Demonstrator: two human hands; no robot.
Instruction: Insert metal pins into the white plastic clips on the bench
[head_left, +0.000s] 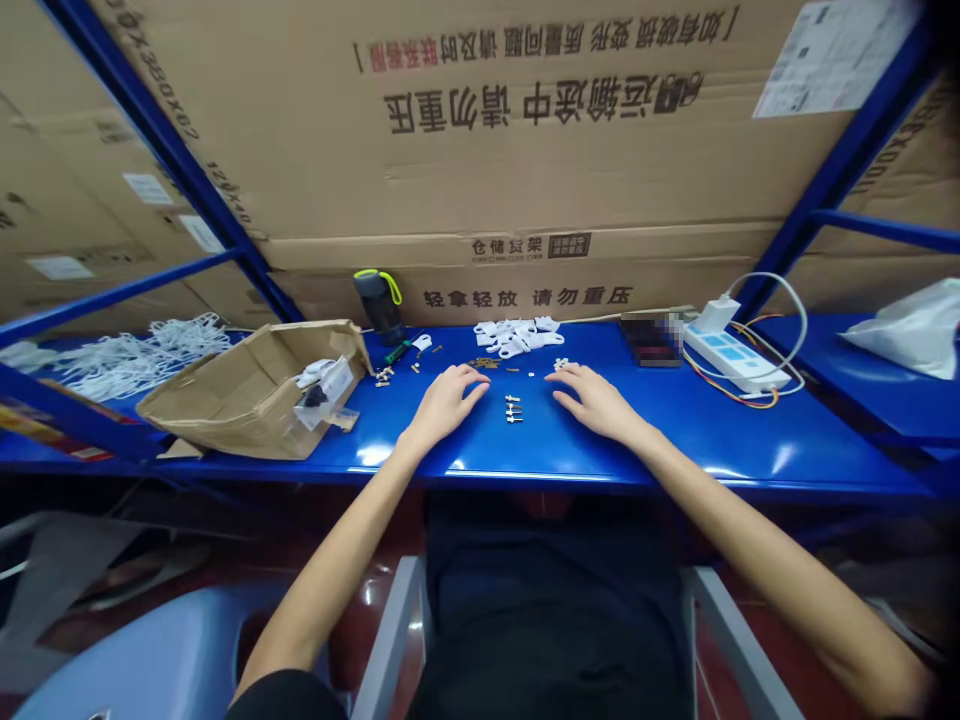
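Observation:
My left hand (450,396) rests on the blue tabletop, its thumb and fingers apart. Just beyond its fingertips lies a small pile of brown screws (487,363). Across from it, my right hand (592,400) also has its thumb apart from the fingers, close to a heap of tiny white plastic pieces (561,365). Between the hands, several screws with white pieces on them (514,410) lie in a short column. Beyond these, one loose screw (512,370) and one white piece (531,374) lie singly. Neither hand visibly holds anything.
White plastic parts (517,336) are piled at the back. On the left stand a cardboard box (247,400), a dark bottle (379,308) and a green-handled tool (397,352). A power strip (739,357) with cables and a dark object (651,340) sit to the right.

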